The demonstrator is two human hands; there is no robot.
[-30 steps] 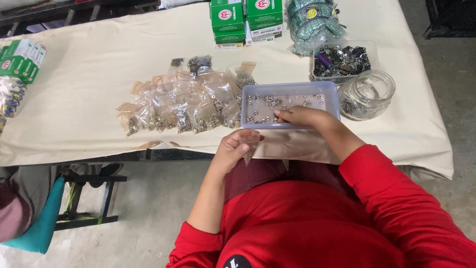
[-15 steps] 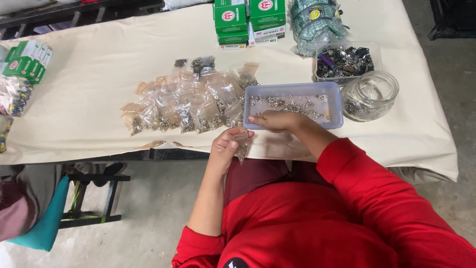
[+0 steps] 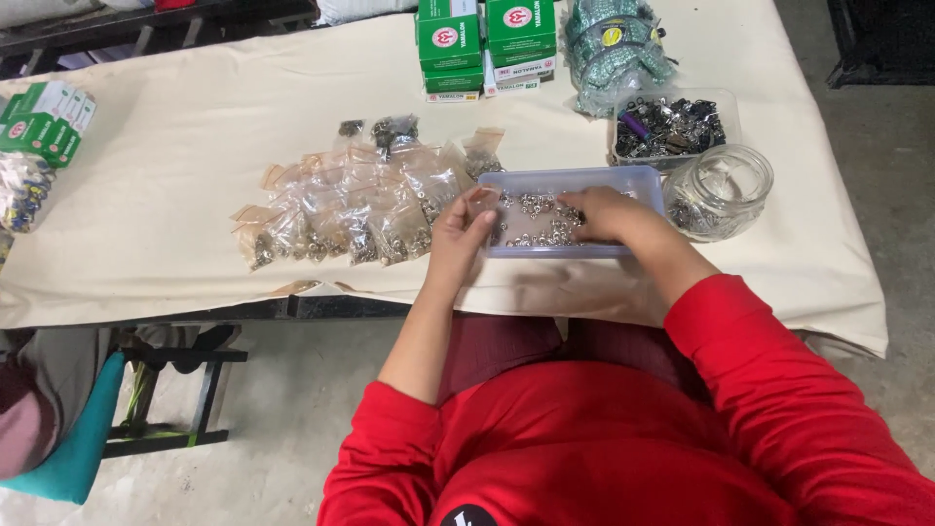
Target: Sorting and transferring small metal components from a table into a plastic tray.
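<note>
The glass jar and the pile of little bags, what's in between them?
The shallow tray of small metal pieces, with both hands, left hand and right hand, over it, between glass jar and bags, head view.

I sit at a long table (image 3: 195, 166) that runs across the upper half of the frame, draped in a cream cloth (image 3: 799, 282) whose edge hangs down at the right. Under the near edge a dark rail (image 3: 321, 308) shows. Below it, across the lower left and down the right side, is a grey concrete floor (image 3: 282, 429), scuffed and stained. At the lower left stands a teal chair (image 3: 83, 443), with a low black frame (image 3: 190, 394) just beside it. Dark furniture sits in the upper left corner behind the table, and another dark shape in the upper right. The light is soft and even, with faint shadows.
</note>
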